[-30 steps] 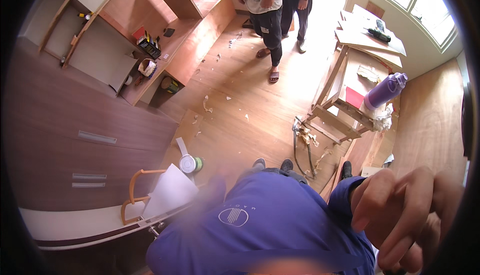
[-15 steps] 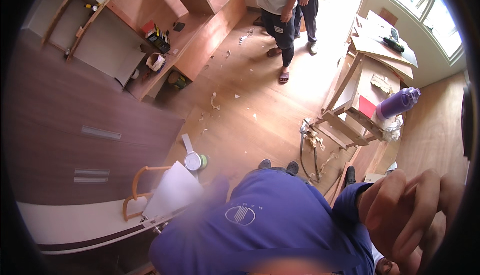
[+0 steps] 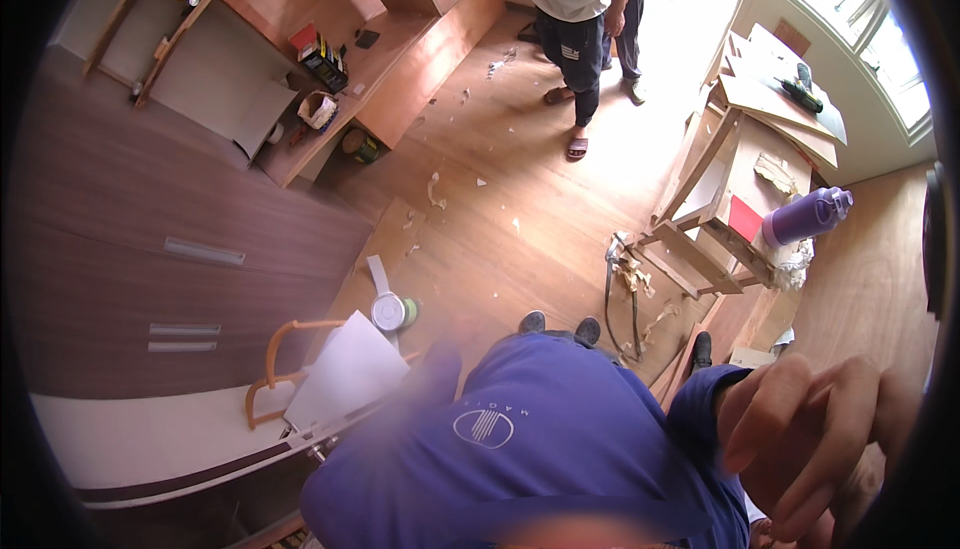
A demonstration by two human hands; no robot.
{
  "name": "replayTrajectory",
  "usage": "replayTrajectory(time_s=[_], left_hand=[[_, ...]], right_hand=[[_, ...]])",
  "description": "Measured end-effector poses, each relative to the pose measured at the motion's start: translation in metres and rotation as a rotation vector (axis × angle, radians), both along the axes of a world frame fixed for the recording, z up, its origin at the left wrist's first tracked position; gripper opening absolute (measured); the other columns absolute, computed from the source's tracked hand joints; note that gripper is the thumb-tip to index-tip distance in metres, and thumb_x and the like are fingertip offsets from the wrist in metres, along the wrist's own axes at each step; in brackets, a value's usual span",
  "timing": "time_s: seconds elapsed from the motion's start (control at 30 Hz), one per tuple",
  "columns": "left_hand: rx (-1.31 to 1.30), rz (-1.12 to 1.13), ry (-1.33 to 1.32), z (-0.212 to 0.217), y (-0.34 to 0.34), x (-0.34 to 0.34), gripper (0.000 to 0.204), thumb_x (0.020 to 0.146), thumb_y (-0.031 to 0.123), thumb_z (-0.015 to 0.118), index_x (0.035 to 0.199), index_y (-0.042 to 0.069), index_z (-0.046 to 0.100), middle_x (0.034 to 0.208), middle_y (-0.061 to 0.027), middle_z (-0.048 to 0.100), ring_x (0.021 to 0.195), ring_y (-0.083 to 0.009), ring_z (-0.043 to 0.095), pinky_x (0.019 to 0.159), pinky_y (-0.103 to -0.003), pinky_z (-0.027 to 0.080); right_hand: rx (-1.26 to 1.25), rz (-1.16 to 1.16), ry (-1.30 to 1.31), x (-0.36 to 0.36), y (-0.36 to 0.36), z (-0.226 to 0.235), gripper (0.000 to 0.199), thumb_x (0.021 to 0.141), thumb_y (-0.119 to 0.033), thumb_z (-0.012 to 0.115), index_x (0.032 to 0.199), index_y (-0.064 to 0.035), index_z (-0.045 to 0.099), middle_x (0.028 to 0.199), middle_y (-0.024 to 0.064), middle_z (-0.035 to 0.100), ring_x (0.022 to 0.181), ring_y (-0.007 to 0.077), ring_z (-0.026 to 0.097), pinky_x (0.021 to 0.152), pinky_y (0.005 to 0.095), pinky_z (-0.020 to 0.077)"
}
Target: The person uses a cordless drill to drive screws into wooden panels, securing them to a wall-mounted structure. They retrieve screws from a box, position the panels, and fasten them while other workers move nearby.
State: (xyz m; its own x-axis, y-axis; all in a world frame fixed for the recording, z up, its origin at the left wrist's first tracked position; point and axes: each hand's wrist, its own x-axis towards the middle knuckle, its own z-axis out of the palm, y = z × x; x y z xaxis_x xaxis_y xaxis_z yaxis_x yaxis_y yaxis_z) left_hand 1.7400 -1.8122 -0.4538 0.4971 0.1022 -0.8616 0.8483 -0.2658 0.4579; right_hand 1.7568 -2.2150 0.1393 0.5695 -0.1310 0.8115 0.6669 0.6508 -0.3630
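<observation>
My right hand [image 3: 815, 439] is raised at the lower right, close to the camera, at the end of a blue sleeve [image 3: 695, 409]. Its fingers are bent inward; anything inside them is hidden. My left hand does not show; only blurred blue cloth appears on that side. Nearest that side, a white sheet [image 3: 345, 374] leans by an orange-brown curved frame [image 3: 268, 364]. Just beyond stands a round white-topped container with a green side [image 3: 390, 311]. Past my right hand, a purple bottle [image 3: 808, 216] rests on a wooden stand [image 3: 705, 259].
Two people [image 3: 575, 29] stand at the far side, and part of another person shows at the lower right. A power drill [image 3: 800, 94] lies on stacked boards. A dark hose [image 3: 610, 299] and scraps lie on the wooden floor [image 3: 480, 239]. Brown drawer fronts [image 3: 200, 289] line the left.
The view has shifted a little, so the far objects sit slightly further right. My right hand's fingers have dipped slightly. One far person's arm now reaches toward the shelving.
</observation>
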Motion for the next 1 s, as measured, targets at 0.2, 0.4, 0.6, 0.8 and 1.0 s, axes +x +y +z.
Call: replayTrajectory(time_s=[0.2, 0.4, 0.6, 0.8, 1.0], left_hand=[[-0.009, 0.013, 0.011, -0.007, 0.002, 0.001, 0.012, 0.09, 0.005, 0.071, 0.102, 0.005, 0.072, 0.087, -0.0064, 0.076, 0.069, -0.0181, 0.076, 0.051, -0.03, 0.051], [0.052, -0.1, -0.023, -0.027, 0.004, 0.0, 0.011, 0.091, 0.006, 0.071, 0.101, 0.007, 0.072, 0.087, -0.0053, 0.076, 0.071, -0.0181, 0.076, 0.052, -0.031, 0.052], [-0.014, -0.028, 0.01, -0.024, -0.005, 0.007, 0.009, 0.092, 0.009, 0.071, 0.101, 0.008, 0.072, 0.088, -0.0051, 0.076, 0.071, -0.0172, 0.076, 0.053, -0.031, 0.052], [-0.148, -0.013, -0.078, 0.001, -0.027, 0.024, 0.009, 0.093, 0.011, 0.069, 0.099, 0.004, 0.07, 0.086, -0.0077, 0.076, 0.07, -0.0182, 0.076, 0.055, -0.029, 0.053], [-0.265, -0.062, -0.248, 0.055, -0.073, 0.072, 0.021, 0.094, 0.011, 0.055, 0.108, 0.001, 0.068, 0.084, -0.013, 0.076, 0.072, -0.0211, 0.076, 0.06, -0.031, 0.057]], right_hand=[[-0.012, -0.037, 0.019, 0.004, 0.002, 0.001, 0.02, 0.095, -0.03, 0.065, 0.093, -0.0106, 0.071, 0.111, 0.0072, 0.058, 0.087, 0.0205, 0.06, 0.068, 0.0362, 0.0464], [-0.077, -0.136, -0.017, 0.038, 0.01, -0.02, 0.04, 0.101, -0.04, 0.058, 0.099, -0.0015, 0.068, 0.098, 0.0144, 0.064, 0.078, 0.0234, 0.063, 0.069, 0.0354, 0.0507], [-0.663, -0.187, 0.447, 0.036, -0.014, -0.068, 0.026, 0.1, -0.018, 0.06, 0.102, 0.0056, 0.07, 0.09, 0.0172, 0.073, 0.082, 0.0208, 0.069, 0.075, 0.0335, 0.0545], [-0.901, -0.29, 0.783, 0.031, -0.023, -0.237, 0.014, 0.095, -0.007, 0.064, 0.104, 0.0011, 0.07, 0.092, 0.0155, 0.074, 0.081, 0.0233, 0.07, 0.077, 0.035, 0.0549], [-1.821, 0.015, 1.071, -0.069, -0.069, -0.439, 0.033, 0.091, -0.03, 0.073, 0.104, 0.0007, 0.073, 0.097, 0.0233, 0.074, 0.094, 0.0402, 0.071, 0.086, 0.0472, 0.0548]])
